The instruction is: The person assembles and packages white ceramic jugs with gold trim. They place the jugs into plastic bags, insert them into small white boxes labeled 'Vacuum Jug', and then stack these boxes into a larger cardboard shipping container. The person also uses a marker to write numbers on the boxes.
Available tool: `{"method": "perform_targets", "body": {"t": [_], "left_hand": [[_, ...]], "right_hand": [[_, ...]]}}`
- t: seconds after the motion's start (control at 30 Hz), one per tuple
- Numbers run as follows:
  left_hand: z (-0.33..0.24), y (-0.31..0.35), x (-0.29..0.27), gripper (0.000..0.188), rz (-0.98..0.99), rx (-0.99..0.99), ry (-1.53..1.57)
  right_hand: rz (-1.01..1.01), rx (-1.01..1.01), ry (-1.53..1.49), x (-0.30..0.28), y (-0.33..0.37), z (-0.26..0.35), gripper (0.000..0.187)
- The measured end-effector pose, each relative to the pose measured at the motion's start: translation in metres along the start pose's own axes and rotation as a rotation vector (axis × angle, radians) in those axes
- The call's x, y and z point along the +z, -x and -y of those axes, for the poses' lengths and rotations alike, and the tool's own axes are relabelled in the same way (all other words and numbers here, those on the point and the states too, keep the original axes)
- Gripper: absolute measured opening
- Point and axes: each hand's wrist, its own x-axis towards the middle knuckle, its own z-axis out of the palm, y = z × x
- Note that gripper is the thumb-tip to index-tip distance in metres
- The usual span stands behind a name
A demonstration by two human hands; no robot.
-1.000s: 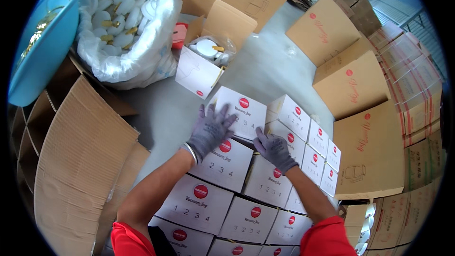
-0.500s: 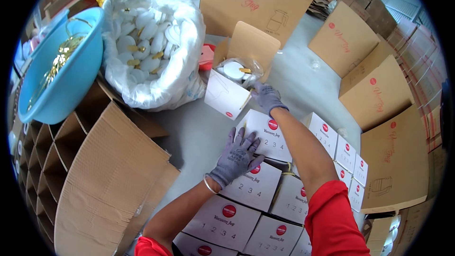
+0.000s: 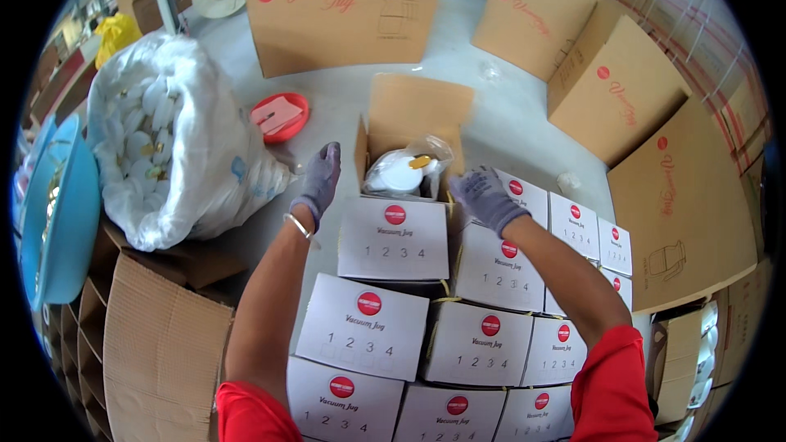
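An open carton (image 3: 361, 155) with its flap standing up sits behind the rows of closed white boxes. Inside it lies a white round lid with a gold-coloured part (image 3: 405, 170), in a clear plastic bag. To the carton's left, my left hand (image 3: 319, 178), in a grey glove, is held up with its fingers stretched out and holds nothing. Against the carton's right side is my right hand (image 3: 489, 199), gloved too, fingers extended over the corner of a white box (image 3: 524, 196). Directly in front of the carton stands another closed white box (image 3: 393, 250).
On the left are a clear plastic sack (image 3: 233, 176) of white lids, a blue basin (image 3: 70, 233) and a divided cardboard carton (image 3: 155, 352). A red dish (image 3: 299, 127) holds pink slips. Large brown cartons (image 3: 327, 41) stand at the back and right.
The view has shifted. The open carton, tilted before, now stands square behind the white boxes. My left hand has left a white box top and moved beside the carton; my right stays at its right.
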Motion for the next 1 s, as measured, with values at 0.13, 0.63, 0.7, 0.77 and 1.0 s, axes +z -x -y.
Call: {"method": "perform_targets", "body": {"t": [0.13, 0.63, 0.7, 0.77, 1.0], "left_hand": [[0.018, -0.024, 0.047, 0.080, 0.137, -0.068, -0.279], [-0.065, 0.003, 0.041, 0.042, 0.273, 0.315, -0.436], [-0.027, 0.019, 0.047, 0.046, 0.090, 0.346, -0.661], [-0.013, 0.030, 0.057, 0.051, 0.070, 0.346, -0.661], [-0.023, 0.032, 0.040, 0.062, 0.203, 0.394, -0.822]], "right_hand": [[-0.409, 0.166, -0.379, -0.008, -0.010, 0.025, 0.060], [-0.230, 0.321, -2.124, 0.058, -0.010, 0.005, 0.035], [-0.266, 0.428, -2.492, 0.044, 0.004, 0.027, 0.037], [-0.340, 0.520, -2.468, 0.038, 0.018, 0.032, 0.041], [-0.357, 0.273, -0.835, 0.028, 0.019, 0.014, 0.044]]}}
